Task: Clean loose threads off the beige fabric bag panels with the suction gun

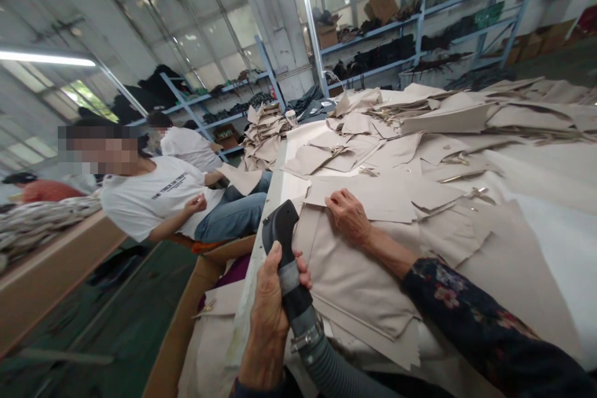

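My left hand is wrapped round the black nozzle of a suction hose. Its grey ribbed hose runs down toward the bottom of the view, with a metal clamp below the grip. My right hand has its fingers curled at the left end of a flat beige fabric piece, pinching its edge. Beneath that hand spreads a larger beige fabric panel, slightly wrinkled. The nozzle's head is just left of the right hand, near the table edge, and apart from the fabric piece.
Piles of beige cut pieces with metal zips cover the table's far side. A cardboard box holding fabric stands against the left edge. A seated co-worker in a white shirt holds a beige piece. Blue shelves line the back.
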`<state>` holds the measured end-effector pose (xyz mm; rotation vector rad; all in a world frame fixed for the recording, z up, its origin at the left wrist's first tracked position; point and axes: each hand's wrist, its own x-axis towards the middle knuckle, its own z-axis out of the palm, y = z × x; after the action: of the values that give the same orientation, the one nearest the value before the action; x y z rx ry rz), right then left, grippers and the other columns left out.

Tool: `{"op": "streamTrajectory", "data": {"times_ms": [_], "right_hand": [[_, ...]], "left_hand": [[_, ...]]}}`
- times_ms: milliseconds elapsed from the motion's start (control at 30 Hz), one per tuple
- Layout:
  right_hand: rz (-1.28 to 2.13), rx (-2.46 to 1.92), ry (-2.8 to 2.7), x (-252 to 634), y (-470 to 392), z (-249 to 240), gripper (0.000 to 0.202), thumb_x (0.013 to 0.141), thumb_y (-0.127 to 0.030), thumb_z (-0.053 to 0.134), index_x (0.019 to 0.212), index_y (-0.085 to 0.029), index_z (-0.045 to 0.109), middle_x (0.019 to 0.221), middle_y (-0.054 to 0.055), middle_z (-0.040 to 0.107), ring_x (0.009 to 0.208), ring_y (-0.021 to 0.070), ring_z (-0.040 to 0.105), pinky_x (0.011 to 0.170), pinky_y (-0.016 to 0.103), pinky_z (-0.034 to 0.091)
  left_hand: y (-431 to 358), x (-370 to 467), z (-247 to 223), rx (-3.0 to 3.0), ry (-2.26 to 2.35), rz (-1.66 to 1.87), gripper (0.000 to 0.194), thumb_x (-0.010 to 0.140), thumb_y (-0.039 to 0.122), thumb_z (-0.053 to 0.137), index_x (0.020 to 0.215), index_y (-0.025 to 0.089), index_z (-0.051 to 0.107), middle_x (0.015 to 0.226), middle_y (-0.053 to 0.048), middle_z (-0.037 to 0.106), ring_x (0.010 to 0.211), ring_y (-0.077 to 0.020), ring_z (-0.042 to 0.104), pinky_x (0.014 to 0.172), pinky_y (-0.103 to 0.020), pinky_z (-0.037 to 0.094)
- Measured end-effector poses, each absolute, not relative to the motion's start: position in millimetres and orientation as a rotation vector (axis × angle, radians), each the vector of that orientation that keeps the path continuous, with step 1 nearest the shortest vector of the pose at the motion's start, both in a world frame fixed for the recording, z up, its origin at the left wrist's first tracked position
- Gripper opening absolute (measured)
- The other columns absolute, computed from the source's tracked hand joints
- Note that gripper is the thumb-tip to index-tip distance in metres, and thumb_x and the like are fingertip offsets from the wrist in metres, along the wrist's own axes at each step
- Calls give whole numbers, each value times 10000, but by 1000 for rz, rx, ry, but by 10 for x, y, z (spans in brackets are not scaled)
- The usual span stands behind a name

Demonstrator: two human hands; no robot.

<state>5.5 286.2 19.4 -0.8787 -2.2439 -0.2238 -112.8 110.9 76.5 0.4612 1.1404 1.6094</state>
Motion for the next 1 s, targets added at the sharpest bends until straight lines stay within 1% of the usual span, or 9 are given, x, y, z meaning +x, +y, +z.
{"op": "streamTrajectory", "data": {"times_ms": [200, 300, 367, 433, 500, 633, 733, 833, 1000], "right_hand": [[-330, -779, -2183, 74, 2854, 170, 290, 932, -102, 423, 1105, -90, 656, 934, 131, 600, 902, 242, 437, 892, 387, 382], [-372, -731, -2182, 93, 2831, 179, 302, 937, -108, 416, 1133, -115, 646, 936, 126, 607, 937, 248, 443, 987, 466, 317], [-372, -728, -2182, 95, 2811, 188, 305, 946, -121, 404, 1135, -122, 644, 946, 121, 614, 948, 244, 451, 1013, 472, 293], [-295, -794, -2183, 90, 2803, 207, 289, 950, -141, 408, 1090, -125, 660, 964, 117, 619, 946, 233, 465, 954, 400, 349], [-139, -921, -2189, 91, 2824, 243, 276, 952, -172, 416, 973, -140, 689, 948, 105, 623, 906, 213, 488, 815, 314, 397], [338, -1110, -2185, 159, 2970, 360, 306, 902, -213, 463, 666, -155, 649, 745, 45, 587, 698, 150, 476, 629, 254, 336], [657, -1062, -2163, 252, 3087, 456, 290, 806, -207, 505, 521, -153, 525, 563, -16, 447, 577, 113, 399, 556, 246, 265], [775, -1009, -2166, 330, 3130, 523, 280, 757, -214, 479, 485, -165, 433, 495, -47, 320, 513, 92, 330, 509, 245, 210], [937, -850, -2194, 417, 3148, 537, 243, 710, -206, 434, 496, -187, 322, 500, -64, 250, 486, 69, 250, 476, 237, 168]], "left_hand": [[1247, -1042, 803, 491, 1150, 1563, 398, 702, 492, 700, 767, 114, 592, 538, -2, 591, 402, -91, 511, 408, -212, 444], [1335, -1038, 795, 475, 1187, 1555, 386, 716, 485, 687, 757, 117, 581, 538, -3, 589, 400, -93, 515, 399, -210, 445], [1382, -1056, 791, 451, 1197, 1560, 378, 733, 476, 674, 750, 112, 574, 534, -5, 584, 402, -90, 514, 399, -204, 443], [1399, -1077, 786, 436, 1191, 1572, 365, 752, 462, 660, 751, 108, 572, 532, -8, 581, 408, -86, 514, 409, -198, 445], [1380, -1090, 778, 425, 1191, 1571, 360, 759, 458, 651, 749, 107, 572, 528, -8, 577, 405, -84, 509, 412, -199, 445], [1265, -1054, 750, 455, 1218, 1557, 358, 730, 453, 679, 760, 107, 594, 536, -7, 585, 414, -86, 515, 416, -200, 449], [1188, -967, 721, 505, 1259, 1529, 383, 696, 479, 706, 773, 118, 604, 542, -2, 596, 414, -94, 522, 414, -210, 450], [1170, -843, 681, 570, 1291, 1460, 422, 691, 520, 700, 775, 119, 601, 540, -7, 606, 401, -104, 528, 403, -222, 452], [1257, -680, 589, 661, 1319, 1376, 428, 705, 538, 682, 765, 127, 580, 532, -14, 616, 371, -117, 526, 363, -227, 435]]}}
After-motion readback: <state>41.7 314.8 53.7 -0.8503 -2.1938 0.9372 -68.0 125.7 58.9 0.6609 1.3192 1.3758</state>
